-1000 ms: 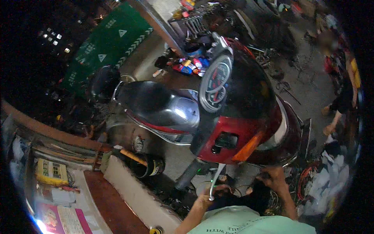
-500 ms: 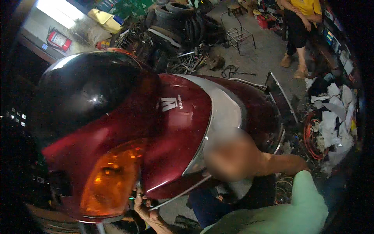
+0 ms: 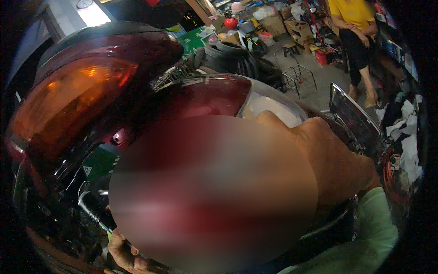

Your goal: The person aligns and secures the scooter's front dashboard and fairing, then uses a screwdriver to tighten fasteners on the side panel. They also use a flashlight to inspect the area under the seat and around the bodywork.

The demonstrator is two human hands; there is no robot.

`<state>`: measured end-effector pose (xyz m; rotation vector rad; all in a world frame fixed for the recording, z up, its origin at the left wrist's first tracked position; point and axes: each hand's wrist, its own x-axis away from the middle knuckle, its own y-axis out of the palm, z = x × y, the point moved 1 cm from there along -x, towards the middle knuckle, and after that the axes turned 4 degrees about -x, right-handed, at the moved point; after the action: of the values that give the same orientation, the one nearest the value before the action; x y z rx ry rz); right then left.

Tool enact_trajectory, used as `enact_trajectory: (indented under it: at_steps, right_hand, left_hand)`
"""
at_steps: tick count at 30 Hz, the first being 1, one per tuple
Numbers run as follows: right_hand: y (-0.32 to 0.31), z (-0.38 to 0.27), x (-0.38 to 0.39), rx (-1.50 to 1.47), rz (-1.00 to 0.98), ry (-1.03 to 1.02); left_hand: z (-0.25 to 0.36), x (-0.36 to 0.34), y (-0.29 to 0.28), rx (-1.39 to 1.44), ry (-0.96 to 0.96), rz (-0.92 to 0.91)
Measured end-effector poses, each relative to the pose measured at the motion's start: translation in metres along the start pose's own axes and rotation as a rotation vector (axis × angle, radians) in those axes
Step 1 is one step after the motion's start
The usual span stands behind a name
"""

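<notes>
A dark red motorcycle or scooter body fills the middle, with a glossy red panel (image 3: pixel 205 98) beside a pale grey trim strip (image 3: pixel 276 106). At the left is a large orange lamp (image 3: pixel 77 100) in a red housing. My right hand (image 3: pixel 340 153) comes in from a green sleeve (image 3: pixel 351 237) and lies over the panel's right side. A blurred patch hides its fingers. Low at the left, my left hand (image 3: pixel 125 253) has curled fingers, close to a chrome-ended dark rod (image 3: pixel 93 212). Whatever it holds is hidden.
A person in a yellow top (image 3: pixel 351 13) sits at the far right. Stacked tyres (image 3: pixel 232 57), a wire rack (image 3: pixel 299 77) and cardboard boxes (image 3: pixel 273 27) stand behind. A metal-rimmed dark plate (image 3: pixel 353 109) sticks out near white rags (image 3: pixel 410 137).
The view has shifted closer and tilted up; the lamp now appears higher and farther left. My right hand looks much larger. A bracket gap shows below the lamp housing.
</notes>
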<state>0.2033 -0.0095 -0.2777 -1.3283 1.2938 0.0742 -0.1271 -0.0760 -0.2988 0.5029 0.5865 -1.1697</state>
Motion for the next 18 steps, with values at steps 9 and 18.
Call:
enact_trajectory:
  at_steps: [9, 18]
  right_hand:
    - [0.026, 0.022, -0.006, -0.269, -0.034, 0.117]
    - [-0.004, -0.031, 0.017, -0.289, -0.022, 0.203]
  left_hand:
    - [0.018, 0.041, 0.019, 0.466, -0.4, 0.442]
    - [0.001, 0.048, 0.031, 0.672, -0.344, -0.042]
